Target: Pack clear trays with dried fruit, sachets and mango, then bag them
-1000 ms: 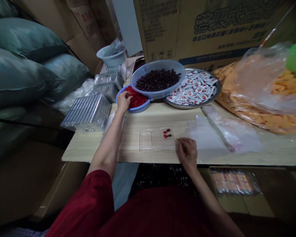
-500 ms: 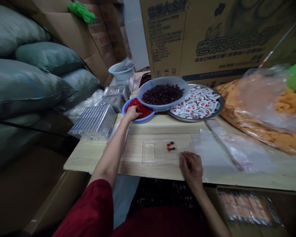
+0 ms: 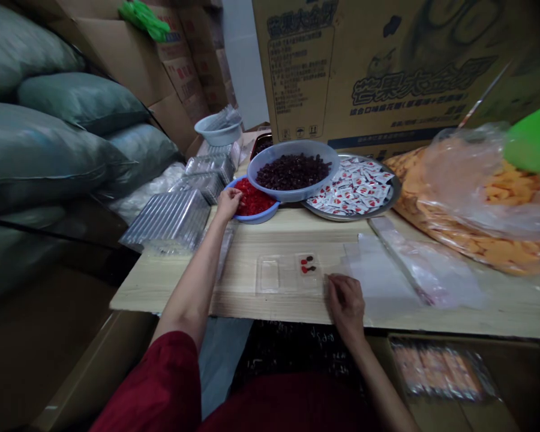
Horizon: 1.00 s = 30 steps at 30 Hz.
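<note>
My left hand [image 3: 229, 203] is at the left rim of a blue basin [image 3: 257, 218] filled with small red pieces [image 3: 254, 198]. Its fingertips are pinched together over the basin's edge; what they hold is too small to make out. On the table in front of me lies a clear plastic tray [image 3: 270, 291] with two recesses. In its right recess sit red pieces [image 3: 303, 270] and dark pieces [image 3: 312, 268]. My right hand [image 3: 347, 300] rests beside the tray's right edge, fingers curled and pinched. Whether it grips the tray's edge I cannot tell.
A larger basin of dark purple pieces [image 3: 294, 173] overlaps the blue one. Right of it stands a metal tray of small white sachets [image 3: 355, 186]. Stacked clear trays [image 3: 166, 216] are at left, plastic sheets [image 3: 382, 270] at right, and a big bag of orange pieces [image 3: 432, 198] beyond.
My left hand has drawn back from among the red pieces to the basin's left rim, its fingers now pinched. My right hand stays beside the clear tray. The view has shifted slightly.
</note>
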Tool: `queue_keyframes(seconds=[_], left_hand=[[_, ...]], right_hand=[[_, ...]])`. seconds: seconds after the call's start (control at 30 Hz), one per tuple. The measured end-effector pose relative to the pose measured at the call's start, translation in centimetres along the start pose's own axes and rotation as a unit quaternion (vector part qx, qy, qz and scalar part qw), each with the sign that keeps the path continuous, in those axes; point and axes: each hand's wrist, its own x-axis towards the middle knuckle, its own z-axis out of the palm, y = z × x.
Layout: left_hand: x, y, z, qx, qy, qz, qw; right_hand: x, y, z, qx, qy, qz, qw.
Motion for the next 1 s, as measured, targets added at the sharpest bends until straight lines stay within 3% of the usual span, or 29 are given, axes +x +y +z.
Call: queue_keyframes(seconds=[0.23, 0.33, 0.43, 0.5, 0.6, 0.7, 0.83, 1.0], left_hand=[[-0.2, 2.3, 0.1, -0.115, 0.021, 0.003, 0.993], [-1.6, 3.6, -0.3, -0.148, 0.044, 0.002, 0.988], [-6.3, 5.1, 0.2, -0.186, 0.008, 0.045, 0.981], [-11.3, 6.2, 1.5, -0.173, -0.083, 0.09, 0.977], [-19.1, 7.2, 4.7, -0.095, -0.242, 0.127, 0.957], [-24.1, 6.8, 8.0, -0.011, -0.3, 0.194, 0.934], [-25.6, 5.3, 9.9, 0.05, -0.308, 0.249, 0.917], [-25.0, 4.8, 8.7, 0.054, -0.295, 0.221, 0.928]], right_hand=[[-0.2, 0.2, 0.1, 0.004, 0.0, 0.0, 1.0], [0.0, -0.2, 0.0, 0.002, 0.005, 0.005, 1.0], [0.2, -0.6, -0.1, 0.001, 0.008, 0.01, 1.0], [0.3, -0.7, -0.2, -0.002, 0.004, 0.017, 1.0], [0.3, -0.7, -0.2, -0.003, -0.001, 0.024, 1.0], [0.4, -0.8, -0.2, -0.001, -0.002, 0.021, 1.0], [0.4, -1.0, -0.3, 0.0, 0.0, 0.023, 1.0], [0.5, -0.8, -0.3, -0.004, -0.012, 0.014, 1.0]])
